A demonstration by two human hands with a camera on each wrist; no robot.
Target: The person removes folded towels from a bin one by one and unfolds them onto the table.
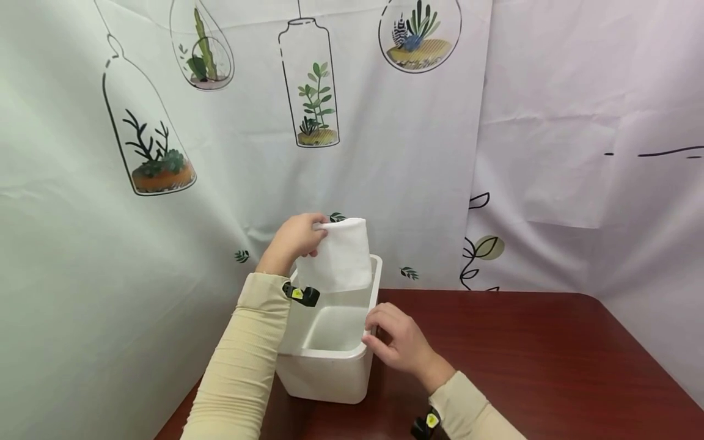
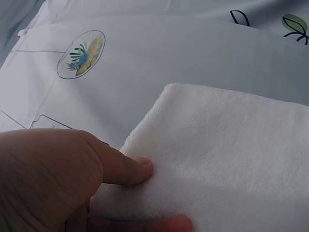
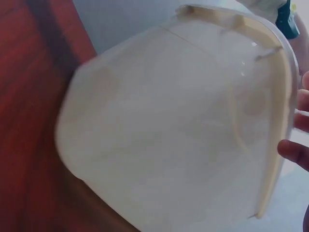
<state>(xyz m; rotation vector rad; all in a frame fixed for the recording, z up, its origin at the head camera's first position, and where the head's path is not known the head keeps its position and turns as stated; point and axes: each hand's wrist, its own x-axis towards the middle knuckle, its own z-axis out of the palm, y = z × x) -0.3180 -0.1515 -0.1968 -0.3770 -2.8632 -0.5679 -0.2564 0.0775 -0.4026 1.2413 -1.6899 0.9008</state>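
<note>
A white plastic bin [image 1: 324, 379] stands upright on the table, its top facing up. My left hand [image 1: 297, 238] pinches a folded white towel [image 1: 343, 256] by its left side, above the far end of the bin. In the left wrist view the towel [image 2: 222, 140] looks soft and fuzzy, with the thumb [image 2: 130, 170] lying on its face. My right hand [image 1: 400, 339] holds the bin's right rim near the front corner. In the right wrist view, thumb [image 3: 294, 152] and fingers sit on either side of that rim [image 3: 282, 96].
A dark red-brown wooden table [image 1: 495, 354] extends to the right of the bin. White curtain cloth [image 1: 385, 171] printed with plants in glass jars hangs close behind and on the left. Black straps with small devices [image 1: 302, 294] sit on both wrists.
</note>
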